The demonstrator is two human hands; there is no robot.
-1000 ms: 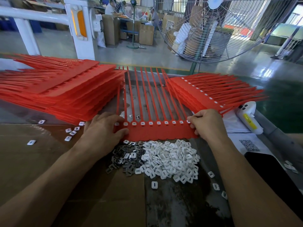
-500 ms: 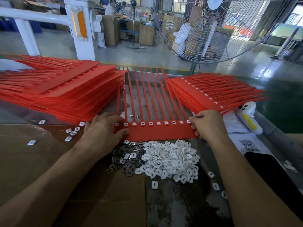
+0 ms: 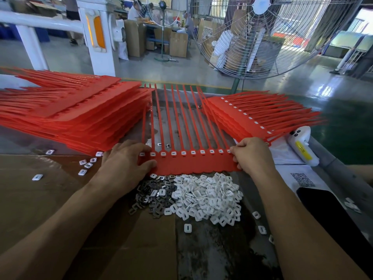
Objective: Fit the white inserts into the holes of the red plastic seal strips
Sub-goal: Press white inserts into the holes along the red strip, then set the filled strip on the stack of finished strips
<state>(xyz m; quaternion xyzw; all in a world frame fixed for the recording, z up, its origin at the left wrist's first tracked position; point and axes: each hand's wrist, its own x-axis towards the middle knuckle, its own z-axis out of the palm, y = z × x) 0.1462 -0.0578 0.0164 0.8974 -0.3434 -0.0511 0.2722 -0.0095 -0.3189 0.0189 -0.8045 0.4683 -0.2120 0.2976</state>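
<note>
On the desk (image 3: 212,255), nearest the person, a loose heap of white inserts (image 3: 210,197) lies beside a smaller heap of grey metal clips (image 3: 153,197), with a few stray inserts scattered around.

Just beyond the heaps, a red seal strip sheet (image 3: 193,166) lies flat between the two hands. Every hole visible in its row of heads holds a white insert.

The left hand (image 3: 125,160) rests on the sheet's left end, fingers spread and fairly straight, thumb pressing the red band. The right hand (image 3: 250,156) grips the right end with curled fingers.

Compared with a second ago, almost nothing has moved: both hands sit at the same ends and the sheet lies in the same spot. That suggests this sheet is finished and is being squared up or readied for lifting, rather than still being filled.

Farther back on the right, a fanned stack of filled sheets (image 3: 260,118) shows its own row of white inserts. On the left rises a taller stack of red sheets (image 3: 80,112), apparently unfilled.

Beyond the desk stands a large wire-caged fan (image 3: 272,37).
</note>
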